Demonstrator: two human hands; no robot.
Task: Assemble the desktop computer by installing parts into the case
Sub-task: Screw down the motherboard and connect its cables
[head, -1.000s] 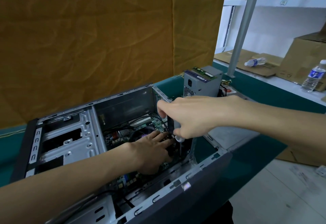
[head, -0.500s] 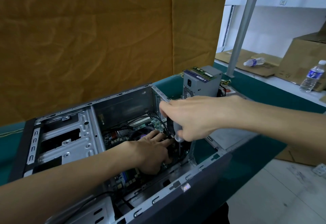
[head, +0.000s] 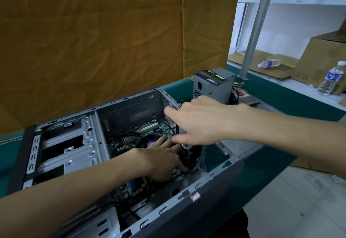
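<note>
We work inside the case (head: 78, 144), lying open on its side. Our left hand (head: 159, 160) steadies the fan deep inside it; our right hand (head: 198, 119) grips the screwdriver (head: 186, 148) above. Keep it upright, pressing gently.

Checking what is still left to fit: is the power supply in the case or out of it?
Out. The power supply stands on the green table beyond the open case.
</note>
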